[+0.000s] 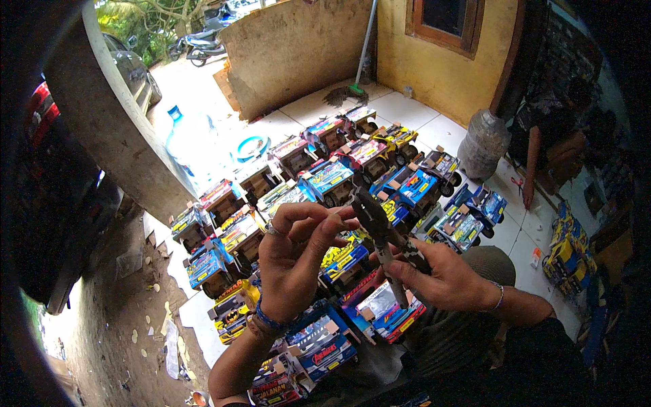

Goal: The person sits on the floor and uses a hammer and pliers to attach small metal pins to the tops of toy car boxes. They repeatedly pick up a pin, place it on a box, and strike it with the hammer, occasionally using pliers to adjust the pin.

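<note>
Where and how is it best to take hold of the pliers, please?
Probably by the handles, coming from the right, as the right hand does. On these pliers, the handles run downward from the dark head, which points up beside the left hand's fingertips, so gripping the head would likely get in the way.

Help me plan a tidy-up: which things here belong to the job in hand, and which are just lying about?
Seemingly in the job:
- plier-like tool, in the right hand, left hand close to its head
- toy trucks, in rows below

Apparently just lying about:
- green-headed broom
- large greyish container
- blue-topped water bottle
- motorbike outside
</note>
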Available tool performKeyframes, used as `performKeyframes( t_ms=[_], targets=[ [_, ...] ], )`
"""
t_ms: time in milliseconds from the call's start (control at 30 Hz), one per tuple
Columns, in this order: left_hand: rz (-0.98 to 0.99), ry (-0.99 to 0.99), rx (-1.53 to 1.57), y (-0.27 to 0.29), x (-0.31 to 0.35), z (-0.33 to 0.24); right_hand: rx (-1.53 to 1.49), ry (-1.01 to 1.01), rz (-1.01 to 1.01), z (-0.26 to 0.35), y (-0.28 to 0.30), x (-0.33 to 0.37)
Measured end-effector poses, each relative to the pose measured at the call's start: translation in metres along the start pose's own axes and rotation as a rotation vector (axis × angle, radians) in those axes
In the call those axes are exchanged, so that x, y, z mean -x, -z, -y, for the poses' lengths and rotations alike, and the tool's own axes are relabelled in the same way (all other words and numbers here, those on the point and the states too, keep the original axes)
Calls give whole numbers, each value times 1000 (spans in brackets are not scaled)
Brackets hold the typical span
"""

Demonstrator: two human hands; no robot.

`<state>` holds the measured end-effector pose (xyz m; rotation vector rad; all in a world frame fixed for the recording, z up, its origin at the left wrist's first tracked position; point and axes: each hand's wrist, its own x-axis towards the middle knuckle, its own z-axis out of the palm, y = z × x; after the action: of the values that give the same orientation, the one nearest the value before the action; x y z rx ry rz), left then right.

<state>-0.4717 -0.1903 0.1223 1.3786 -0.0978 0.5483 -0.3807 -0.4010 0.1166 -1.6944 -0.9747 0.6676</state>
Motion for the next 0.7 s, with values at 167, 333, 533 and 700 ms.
performKeyframes(
  t_ms=[167, 333, 533, 700],
  targets=[
    [23, -26, -19, 4, -1, 2, -32, -10, 43, 4, -1, -1],
    [19, -14, -1, 5, -1, 3, 0, -82, 101, 11, 3, 2],
    [48, 13, -7, 8, -2, 2, -38, -70, 109, 10, 0, 0],
    [96, 22, 88, 7, -3, 4, -70, -86, 101, 11, -1, 2]
  ],
)
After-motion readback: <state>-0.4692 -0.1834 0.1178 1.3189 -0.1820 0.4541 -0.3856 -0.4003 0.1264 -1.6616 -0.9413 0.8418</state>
